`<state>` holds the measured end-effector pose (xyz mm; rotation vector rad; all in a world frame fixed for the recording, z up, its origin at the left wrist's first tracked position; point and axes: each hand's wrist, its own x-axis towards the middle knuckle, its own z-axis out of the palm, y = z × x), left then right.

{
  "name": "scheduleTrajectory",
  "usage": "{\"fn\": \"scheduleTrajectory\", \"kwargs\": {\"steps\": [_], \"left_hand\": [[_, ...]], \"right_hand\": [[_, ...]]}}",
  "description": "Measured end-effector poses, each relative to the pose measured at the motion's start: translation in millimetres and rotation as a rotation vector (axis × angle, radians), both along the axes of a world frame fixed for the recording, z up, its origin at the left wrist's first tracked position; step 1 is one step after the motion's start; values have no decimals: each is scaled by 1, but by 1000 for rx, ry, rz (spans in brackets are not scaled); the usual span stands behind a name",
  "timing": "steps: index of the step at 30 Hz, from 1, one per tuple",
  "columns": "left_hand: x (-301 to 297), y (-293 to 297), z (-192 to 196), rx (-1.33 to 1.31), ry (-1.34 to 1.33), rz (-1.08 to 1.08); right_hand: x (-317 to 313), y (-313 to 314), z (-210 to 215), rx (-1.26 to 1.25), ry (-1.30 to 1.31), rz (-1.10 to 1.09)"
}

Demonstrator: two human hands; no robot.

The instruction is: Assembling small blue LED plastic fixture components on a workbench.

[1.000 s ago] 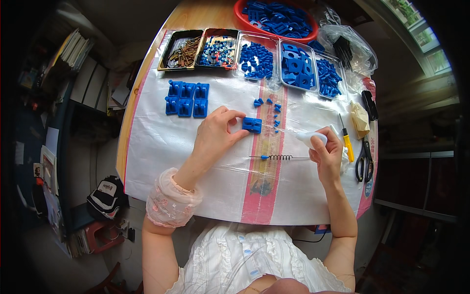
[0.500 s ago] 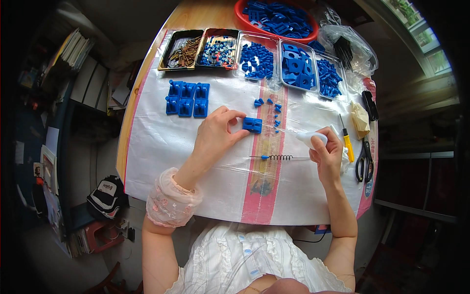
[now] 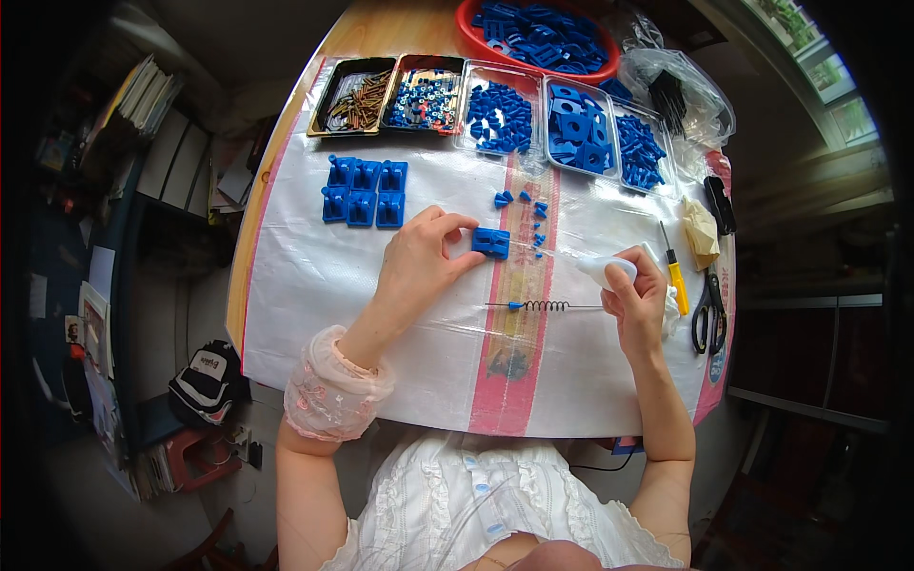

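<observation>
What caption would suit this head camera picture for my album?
Left hand pinches a blue plastic block; right hand holds a white bottle beside a spring.

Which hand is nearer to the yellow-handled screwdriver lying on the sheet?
Right. The right hand lies just beside the yellow-handled screwdriver, on its left; the left hand is far across the sheet, pinching a blue block.

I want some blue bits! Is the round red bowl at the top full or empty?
Full: the round red plastic bowl is heaped with blue plastic pieces up to its rim.
</observation>
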<state>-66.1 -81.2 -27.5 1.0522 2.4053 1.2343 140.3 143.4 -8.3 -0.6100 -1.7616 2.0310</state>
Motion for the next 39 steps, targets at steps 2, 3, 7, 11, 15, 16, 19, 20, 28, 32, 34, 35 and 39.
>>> {"fn": "scheduleTrajectory", "kwargs": {"steps": [2, 3, 7, 11, 15, 16, 19, 20, 28, 32, 34, 35, 39], "left_hand": [[0, 0, 0, 6, 1, -1], [-1, 0, -1, 11, 3, -3], [0, 0, -1, 15, 3, -4], [-1, 0, -2, 11, 9, -3], [-1, 0, -2, 15, 9, -3], [0, 0, -1, 15, 9, -3], [-1, 0, -2, 11, -2, -4], [-1, -1, -2, 8, 0, -3], [0, 0, 2, 8, -4, -2], [0, -1, 0, 20, 7, -14], [-1, 0, -2, 33, 23, -25], [-1, 0, -3, 38, 29, -24], [0, -2, -2, 34, 15, -19]], "right_hand": [[0, 0, 0, -3, 6, 1], [0, 0, 0, -3, 7, 1], [0, 0, 1, -2, 8, 0], [0, -1, 3, -15, 1, -12], [0, -1, 3, -24, 5, -8], [0, 0, 3, -31, 9, -5], [0, 0, 2, -46, 15, -11], [0, 1, 2, -50, 17, -16], [-1, 8, 2, -264, 263, 9], [-4, 14, 2, -368, 387, -26], [-1, 21, 3, -360, 401, -32], [0, 26, 4, -356, 407, -36], [6, 51, 11, -303, 447, -77]]}}
